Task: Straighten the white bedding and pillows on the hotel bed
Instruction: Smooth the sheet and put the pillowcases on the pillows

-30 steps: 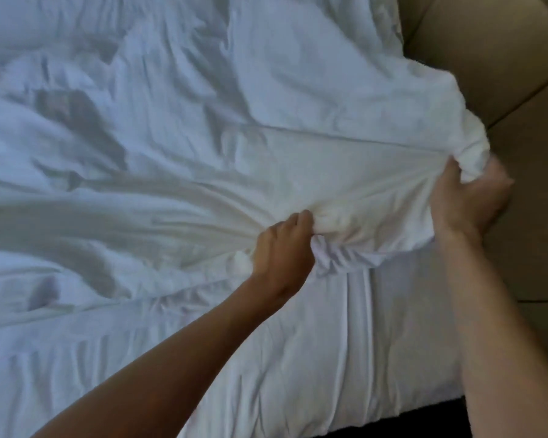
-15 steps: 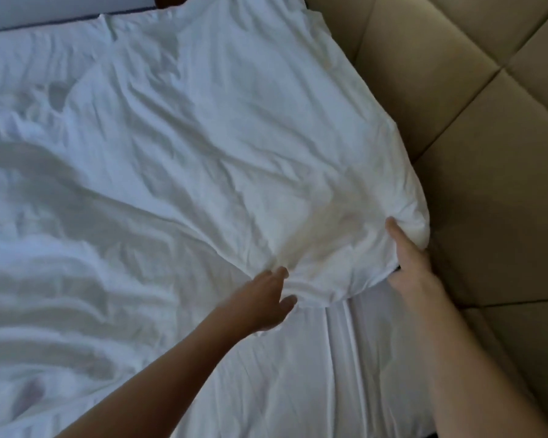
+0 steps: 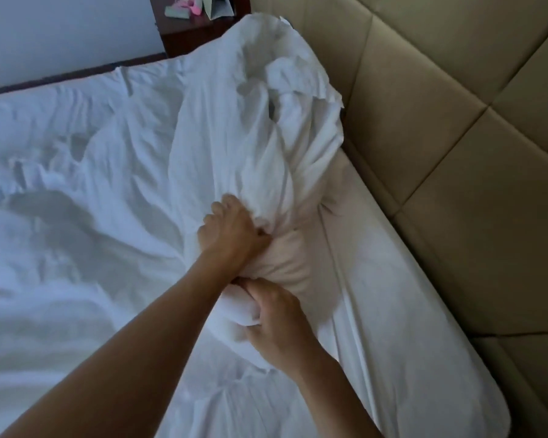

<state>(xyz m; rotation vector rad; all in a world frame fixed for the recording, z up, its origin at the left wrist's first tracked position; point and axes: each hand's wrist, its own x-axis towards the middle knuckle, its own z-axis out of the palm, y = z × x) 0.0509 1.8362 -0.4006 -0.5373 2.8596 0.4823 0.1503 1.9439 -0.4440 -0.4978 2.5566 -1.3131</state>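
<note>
A white duvet (image 3: 234, 128) lies crumpled across the bed, its top end bunched into a ridge running toward the far corner by the headboard. My left hand (image 3: 231, 232) is closed on the gathered near end of that bunch. My right hand (image 3: 276, 324) grips the same bunched end just below and nearer to me, the two hands almost touching. The fitted white sheet (image 3: 386, 298) on the mattress is bare along the headboard side. No pillow shows.
A beige quilted headboard (image 3: 456, 153) runs along the right side. A dark wooden nightstand (image 3: 196, 30) with pink and green items and a white card stands at the far corner. A pale wall is at top left.
The duvet edge, spread flat half a second ago, is now gathered into a bunch. My right hand came in from the headboard side to just below my left; both closed on the fabric.
</note>
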